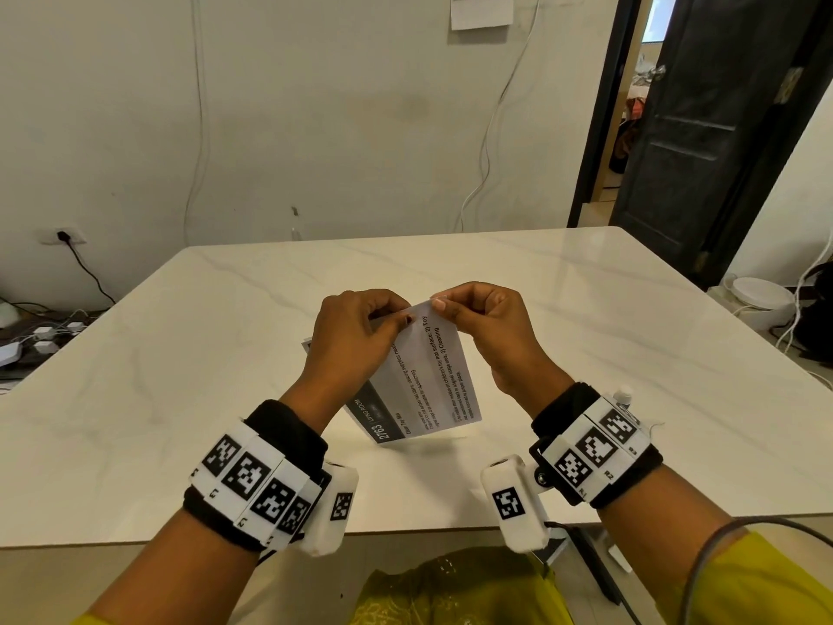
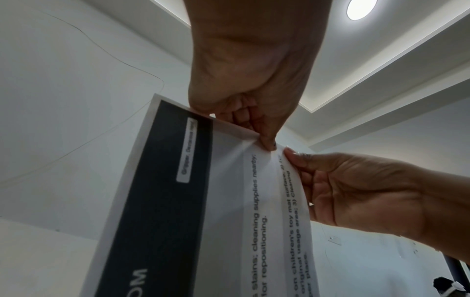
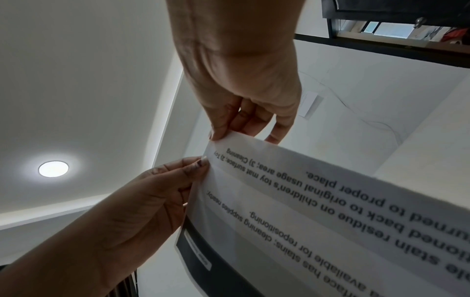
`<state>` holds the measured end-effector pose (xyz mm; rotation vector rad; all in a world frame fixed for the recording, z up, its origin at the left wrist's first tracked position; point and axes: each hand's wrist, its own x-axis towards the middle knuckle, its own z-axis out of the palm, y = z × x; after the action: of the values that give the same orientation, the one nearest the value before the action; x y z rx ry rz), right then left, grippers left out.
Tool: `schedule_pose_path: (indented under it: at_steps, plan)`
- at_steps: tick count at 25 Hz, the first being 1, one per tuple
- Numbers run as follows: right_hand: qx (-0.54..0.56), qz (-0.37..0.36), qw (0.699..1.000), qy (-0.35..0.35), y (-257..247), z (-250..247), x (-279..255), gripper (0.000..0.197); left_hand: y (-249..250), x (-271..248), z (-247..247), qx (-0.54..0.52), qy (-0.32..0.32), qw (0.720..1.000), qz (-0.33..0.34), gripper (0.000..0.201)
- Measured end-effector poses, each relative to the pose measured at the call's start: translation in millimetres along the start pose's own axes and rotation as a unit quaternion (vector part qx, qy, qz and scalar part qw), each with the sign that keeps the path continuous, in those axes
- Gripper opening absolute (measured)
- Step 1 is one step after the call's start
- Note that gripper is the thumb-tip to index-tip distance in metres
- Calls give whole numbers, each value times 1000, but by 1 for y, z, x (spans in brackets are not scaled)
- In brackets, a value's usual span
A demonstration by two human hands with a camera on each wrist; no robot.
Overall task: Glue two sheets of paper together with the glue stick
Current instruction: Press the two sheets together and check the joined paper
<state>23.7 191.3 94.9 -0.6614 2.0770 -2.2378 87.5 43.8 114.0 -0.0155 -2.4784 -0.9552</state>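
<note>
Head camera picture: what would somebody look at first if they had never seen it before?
Most likely the printed paper, held up in the air above the middle of the white marble table. The left hand and right hand both pinch its top edge with their fingers. Next, the black-and-white patterned bands on both wrists, near the bottom of the picture.

Matt printed paper sheet (image 1: pixel 432 376), glossy marble-look table (image 1: pixel 586 309) w/ grey veins

Black wristbands (image 1: pixel 288 435), tag-marked white blocks, yellow-green sleeves (image 1: pixel 766 584).
</note>
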Motion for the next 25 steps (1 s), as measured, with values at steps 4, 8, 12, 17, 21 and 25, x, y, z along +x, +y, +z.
schedule_pose_path:
  at_steps: [4,8,12,17,21,25]
  plan:
    - [0,-7,1000,-8,-3,2,1,10,0,0,1,25,-14,999,15,33]
    - [8,24,999,-36,1,1,-1,7,-4,2,-2,-10,24,1000,13,20]
    - [-15,50,998,-38,11,-8,-2,5,-16,0,-4,-73,84,993,-26,13]
    - [-56,61,994,-73,12,-15,-5,8,-25,-5,-7,-125,134,981,-65,15]
    - [-92,40,993,-61,9,-11,-3,6,-25,-5,-7,-73,136,986,-69,28]
    - [-151,0,985,-85,5,-2,-1,2,-10,-5,-1,178,101,974,99,57]
